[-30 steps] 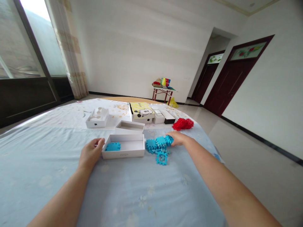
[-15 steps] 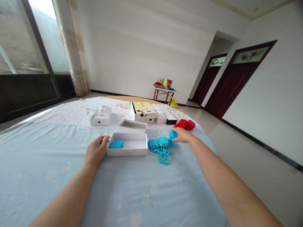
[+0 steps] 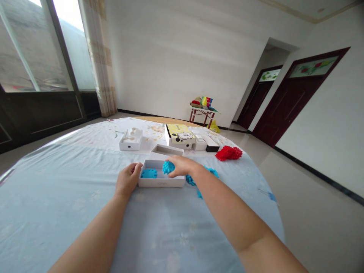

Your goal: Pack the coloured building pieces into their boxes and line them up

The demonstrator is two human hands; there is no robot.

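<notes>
My right hand (image 3: 181, 167) is closed round a clump of blue notched plastic building pieces (image 3: 168, 167), held over the open white box (image 3: 161, 183). At the left inside that box lies a flat stack of blue notched pieces (image 3: 149, 173). With curled fingers, my left hand (image 3: 129, 179) grips the left end of the same box. To the right of the box, more blue pieces (image 3: 191, 180) lie in a pile on the cloth, partly hidden behind my right forearm.
Behind the box sits a shallow open lid (image 3: 167, 149). Farther back stand a white box with moulded insert (image 3: 131, 140), a yellow cartoon box (image 3: 180, 135), a small white box (image 3: 200, 143) and a black-and-white one (image 3: 212, 144). Red pieces (image 3: 229, 153) are heaped at the right on the tablecloth (image 3: 159, 227).
My right hand has moved left from the blue pile to above the white box, carrying the blue clump. My left hand stays at the box's left end. The view has shifted slightly.
</notes>
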